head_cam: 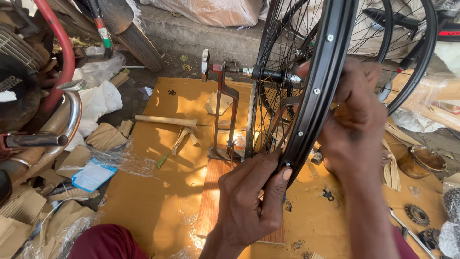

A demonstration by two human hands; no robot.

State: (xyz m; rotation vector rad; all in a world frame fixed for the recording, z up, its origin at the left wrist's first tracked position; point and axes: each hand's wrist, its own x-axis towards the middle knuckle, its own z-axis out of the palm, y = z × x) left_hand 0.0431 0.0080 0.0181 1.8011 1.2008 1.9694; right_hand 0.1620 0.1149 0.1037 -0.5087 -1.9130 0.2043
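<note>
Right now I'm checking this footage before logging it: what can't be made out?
Head view only:
- black spoked bicycle wheel rim: its top is cut off by the frame edge.
- right hand: its fingers are hidden behind the rim.
- left hand: its fingertips are tucked behind the rim.
- grey metal truing stand: its base is blocked by spokes.

This looks like a bicycle repair workshop set on the ground: a spoked wheel (pixel 306 96) sits in a metal truing stand (pixel 225 115), with a sprocket (pixel 417 214), hammer (pixel 165 120) and cardboard (pixel 158 158) scattered about; possibly outdoors.
</note>
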